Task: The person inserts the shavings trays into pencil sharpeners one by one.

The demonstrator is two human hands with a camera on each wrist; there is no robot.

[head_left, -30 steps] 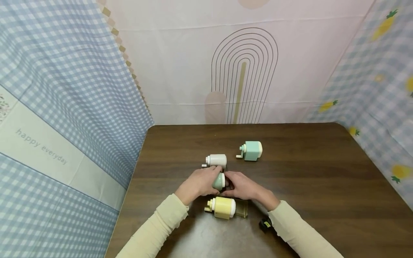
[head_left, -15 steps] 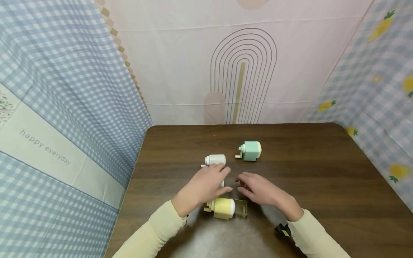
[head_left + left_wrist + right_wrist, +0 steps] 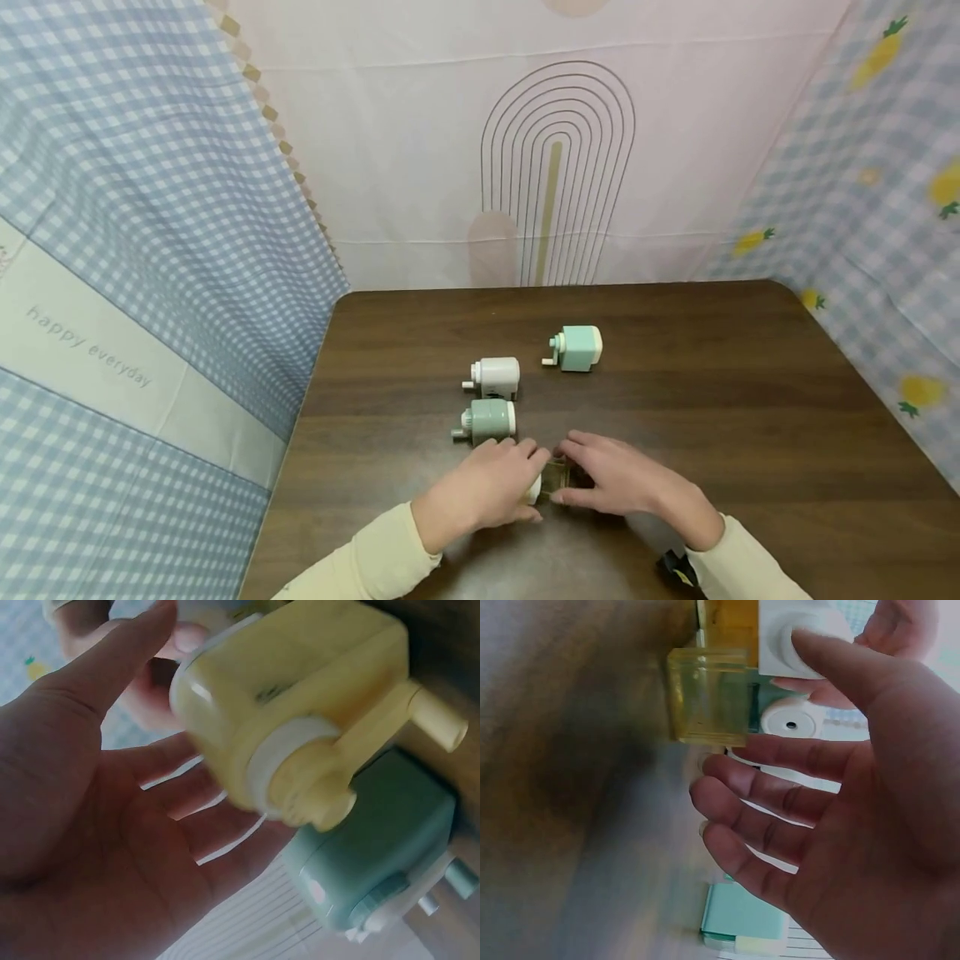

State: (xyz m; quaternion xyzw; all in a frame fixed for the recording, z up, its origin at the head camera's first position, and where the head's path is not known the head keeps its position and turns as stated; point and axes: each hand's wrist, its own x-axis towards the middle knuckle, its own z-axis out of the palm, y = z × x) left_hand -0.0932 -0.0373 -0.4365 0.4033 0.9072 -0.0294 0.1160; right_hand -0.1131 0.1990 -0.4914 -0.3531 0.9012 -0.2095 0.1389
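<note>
A yellow crank pencil sharpener (image 3: 300,682) lies nearest me, mostly covered by my left hand (image 3: 483,487) in the head view. The left fingers reach along its far side and the thumb is on its near side, the palm spread behind the crank end. From its white end juts a clear amber shavings drawer (image 3: 709,697), pulled out. My right hand (image 3: 618,475) is at that drawer, fingers loosely extended, its thumb (image 3: 847,664) overlapping the white end in the right wrist view. Just beyond stands a grey-green sharpener (image 3: 490,419).
A white sharpener (image 3: 498,377) stands behind the grey-green one, and a mint sharpener (image 3: 579,348) farther back to the right. All are on a dark wooden table (image 3: 712,375). A black thing with a yellow mark (image 3: 678,571) shows beside the right sleeve.
Both hands have left the grey-green sharpener and come nearer to me, to the yellow sharpener and its drawer. The grey-green sharpener now shows in full, standing by the white one.
</note>
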